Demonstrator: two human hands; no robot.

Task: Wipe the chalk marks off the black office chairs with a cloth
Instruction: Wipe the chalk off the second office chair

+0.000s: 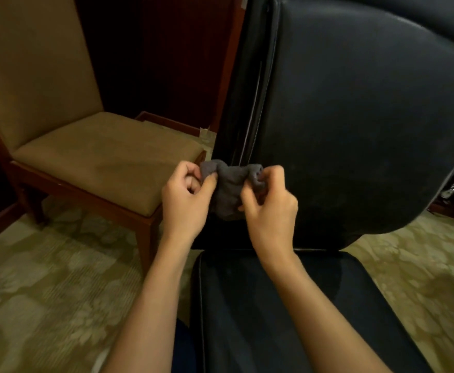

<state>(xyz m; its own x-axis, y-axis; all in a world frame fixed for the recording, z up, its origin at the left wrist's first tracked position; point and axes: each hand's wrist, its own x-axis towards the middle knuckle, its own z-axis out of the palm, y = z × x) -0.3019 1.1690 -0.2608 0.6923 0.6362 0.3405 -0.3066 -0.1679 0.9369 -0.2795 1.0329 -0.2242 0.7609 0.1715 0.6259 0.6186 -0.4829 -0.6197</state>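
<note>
Both bare hands meet in front of the black office chair, holding a small grey cloth bunched up between them. The left hand pinches the cloth's left end between thumb and curled fingers, and the right hand grips its right end the same way, fingers bent around a fold. The cloth sags in a crumpled lump between the two hands, level with the lower left edge of the chair's backrest, right where a stitched seam runs down that edge. I cannot tell whether the cloth touches the backrest or hangs just in front of it. The backrest is dark, shiny leather with a rounded outline, and it fills the upper right of the view; its surface looks faintly dusty low down, but no clear chalk mark can be made out. Below the forearms lies the chair's black seat, with pale piping along its left edge. To the left stands a tan upholstered chair with a reddish wooden frame, its seat corner just beside the left hand. The floor is a pale green patterned carpet. No brand, label or writing can be read on anything in view.
</note>
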